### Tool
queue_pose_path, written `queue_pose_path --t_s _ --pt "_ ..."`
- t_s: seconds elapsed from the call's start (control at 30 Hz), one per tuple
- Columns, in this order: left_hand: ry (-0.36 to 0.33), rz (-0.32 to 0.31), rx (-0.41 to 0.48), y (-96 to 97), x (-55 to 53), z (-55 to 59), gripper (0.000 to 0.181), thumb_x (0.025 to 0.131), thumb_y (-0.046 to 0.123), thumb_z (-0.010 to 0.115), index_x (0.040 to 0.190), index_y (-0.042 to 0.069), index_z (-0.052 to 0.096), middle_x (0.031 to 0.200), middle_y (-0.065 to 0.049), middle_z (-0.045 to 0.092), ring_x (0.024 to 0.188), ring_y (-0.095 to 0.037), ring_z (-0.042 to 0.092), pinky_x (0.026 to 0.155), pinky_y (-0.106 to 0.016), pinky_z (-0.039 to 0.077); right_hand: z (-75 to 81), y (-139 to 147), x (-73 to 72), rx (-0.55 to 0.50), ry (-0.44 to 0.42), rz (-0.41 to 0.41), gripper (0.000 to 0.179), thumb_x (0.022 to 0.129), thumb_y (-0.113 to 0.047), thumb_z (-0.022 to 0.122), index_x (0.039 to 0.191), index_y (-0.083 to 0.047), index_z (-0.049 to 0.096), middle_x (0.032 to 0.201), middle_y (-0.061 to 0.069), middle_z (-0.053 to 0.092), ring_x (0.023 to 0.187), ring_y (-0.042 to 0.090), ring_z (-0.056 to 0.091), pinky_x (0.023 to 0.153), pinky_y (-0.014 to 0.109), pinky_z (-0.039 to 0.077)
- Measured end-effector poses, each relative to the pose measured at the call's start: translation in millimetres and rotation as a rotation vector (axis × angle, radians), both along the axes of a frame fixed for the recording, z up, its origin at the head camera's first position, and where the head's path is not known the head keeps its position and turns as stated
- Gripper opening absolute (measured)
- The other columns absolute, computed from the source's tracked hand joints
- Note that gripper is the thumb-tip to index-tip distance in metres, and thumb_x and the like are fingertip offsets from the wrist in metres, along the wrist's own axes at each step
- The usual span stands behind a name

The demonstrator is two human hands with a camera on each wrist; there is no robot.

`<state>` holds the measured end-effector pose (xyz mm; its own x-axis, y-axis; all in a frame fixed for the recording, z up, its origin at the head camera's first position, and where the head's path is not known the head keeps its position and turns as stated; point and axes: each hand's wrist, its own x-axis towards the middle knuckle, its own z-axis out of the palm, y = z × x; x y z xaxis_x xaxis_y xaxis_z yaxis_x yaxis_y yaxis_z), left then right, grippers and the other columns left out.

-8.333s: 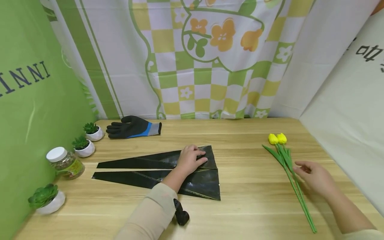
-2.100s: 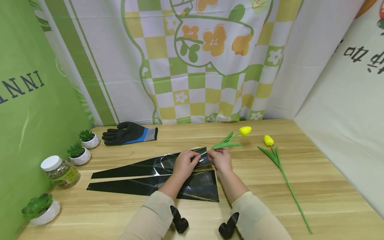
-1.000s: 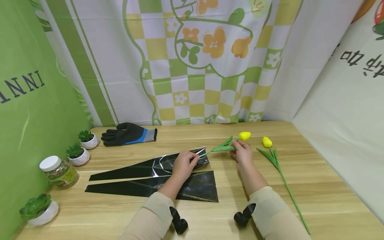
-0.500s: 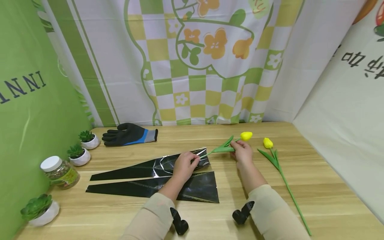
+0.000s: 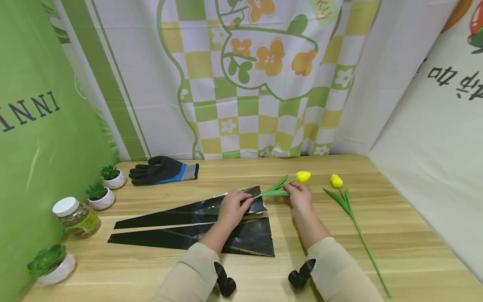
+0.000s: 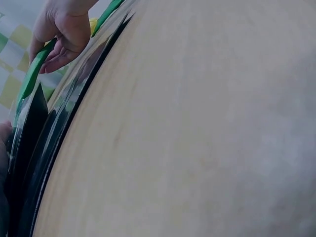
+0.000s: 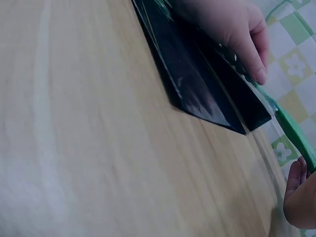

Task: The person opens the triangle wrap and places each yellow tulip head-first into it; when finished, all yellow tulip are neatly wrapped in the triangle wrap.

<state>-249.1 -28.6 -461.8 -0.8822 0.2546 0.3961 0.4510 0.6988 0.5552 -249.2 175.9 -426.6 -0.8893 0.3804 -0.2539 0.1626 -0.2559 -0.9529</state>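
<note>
My right hand (image 5: 299, 197) pinches a yellow tulip (image 5: 303, 176) just below its head, by the leaves (image 5: 277, 192). The tulip lies slanted, its stem running left into the wide mouth of the upper black flower sleeve (image 5: 170, 213); the lower stem is hidden. At that mouth my left hand (image 5: 233, 207) pinches the sleeve's film beside the stem. The right wrist view shows the left thumb (image 7: 256, 74) at the film's edge, with the green stem passing under it. A second black sleeve (image 5: 249, 237) lies flat just below. Another yellow tulip (image 5: 337, 181) lies at the right.
A black and blue work glove (image 5: 164, 170) lies at the back left. Along the left side stand small potted succulents (image 5: 102, 197) and a white-lidded jar (image 5: 77, 218). A patterned curtain (image 5: 245, 84) hangs behind the wooden table (image 5: 339, 268).
One of two tulips lying at the right has been picked up and its stem brought into the upper sleeve. In the last half second, the right hand and tulip moved slightly left, toward the sleeve.
</note>
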Motion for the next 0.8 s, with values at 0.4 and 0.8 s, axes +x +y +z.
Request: queue_pose_path --t_s 0.4,0.8 --pt "-0.003 0.008 0.015 1.2 0.2 2.3 0.021 0.094 0.027 0.066 0.107 0.015 0.076 0.106 -0.002 0.073 0.102 -0.022 0.065 0.090 -0.039 0.054 -8.9 -24.2 3.8 -0.023 0.002 0.016 0.027 0.093 -0.006 0.063 0.116 0.005 0.051 0.076 -0.007 0.059 0.067 0.003 0.060 0.062 0.018 0.053" --pt "0.018 -0.003 0.045 2.3 -0.7 3.5 0.020 0.093 0.026 0.067 0.106 0.013 0.077 0.103 -0.002 0.073 0.098 -0.023 0.065 0.086 -0.039 0.054 -11.8 -38.6 4.1 -0.060 0.004 0.056 0.031 0.094 -0.005 0.061 0.120 0.007 0.048 0.083 0.000 0.058 0.069 0.004 0.062 0.061 0.017 0.055"
